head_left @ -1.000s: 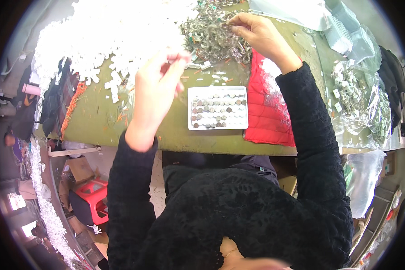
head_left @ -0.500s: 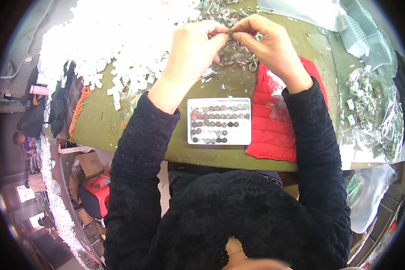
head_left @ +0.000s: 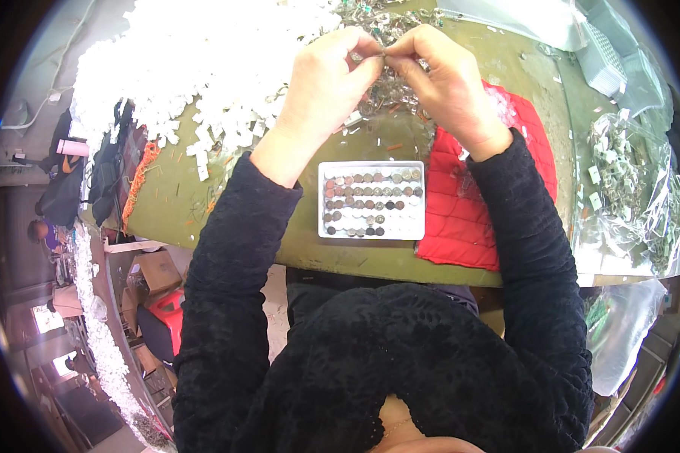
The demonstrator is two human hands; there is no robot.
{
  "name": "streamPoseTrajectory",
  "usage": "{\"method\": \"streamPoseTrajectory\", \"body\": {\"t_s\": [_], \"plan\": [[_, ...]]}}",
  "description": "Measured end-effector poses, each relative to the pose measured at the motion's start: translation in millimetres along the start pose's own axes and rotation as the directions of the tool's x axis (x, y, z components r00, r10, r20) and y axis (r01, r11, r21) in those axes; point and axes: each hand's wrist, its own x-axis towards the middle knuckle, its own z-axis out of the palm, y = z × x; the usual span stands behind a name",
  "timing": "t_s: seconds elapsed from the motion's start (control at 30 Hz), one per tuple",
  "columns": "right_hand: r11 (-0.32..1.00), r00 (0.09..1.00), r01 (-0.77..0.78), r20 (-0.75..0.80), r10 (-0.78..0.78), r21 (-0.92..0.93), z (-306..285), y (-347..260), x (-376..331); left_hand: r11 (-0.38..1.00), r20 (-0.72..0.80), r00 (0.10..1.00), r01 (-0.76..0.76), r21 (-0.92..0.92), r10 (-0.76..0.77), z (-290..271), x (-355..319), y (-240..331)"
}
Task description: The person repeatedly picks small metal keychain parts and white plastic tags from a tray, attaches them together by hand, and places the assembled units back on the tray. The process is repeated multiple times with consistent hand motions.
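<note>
My left hand and my right hand meet fingertip to fingertip over the far part of the green table. Both are closed in a pinch on something tiny and dark, too small to name. Below and behind them lies a heap of small shiny metallic pieces, some in clear plastic. Nearer me stands a white rectangular tray with rows of small round pieces, brownish, grey and dark. Its lower rows show several white gaps.
A large pile of white pieces covers the far left. The red quilted cloth lies under my right forearm. At the right are a clear bag of metallic pieces and clear plastic trays. An orange fringe hangs left.
My hands stay pinched together at nearly the same place; the right wrist has turned slightly and shifted left. The whole view has shifted a little. The tray's contents look the same.
</note>
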Motion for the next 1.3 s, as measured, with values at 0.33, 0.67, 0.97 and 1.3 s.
{"method": "streamPoseTrajectory", "body": {"t_s": [0.33,0.67,0.97,1.3], "plan": [[0.952,0.982,0.047,-0.159,-0.099,-0.302,13,0,-6,0.973,-0.145,0.974,-0.147,0.177,0.173,24,-2,-6],[0.927,0.954,-0.299,0.102,0.283,0.228,-11,12,-1,0.995,-0.078,0.994,0.079,0.063,-0.074,12,1,7],[0.987,0.986,-0.161,0.046,0.160,0.013,-5,5,-1,0.980,-0.082,0.995,-0.042,0.196,0.059,9,0,1],[0.964,0.964,-0.254,-0.102,0.245,-0.084,5,-19,-4,0.905,-0.135,0.953,-0.204,0.373,0.270,26,-2,-6]]}}
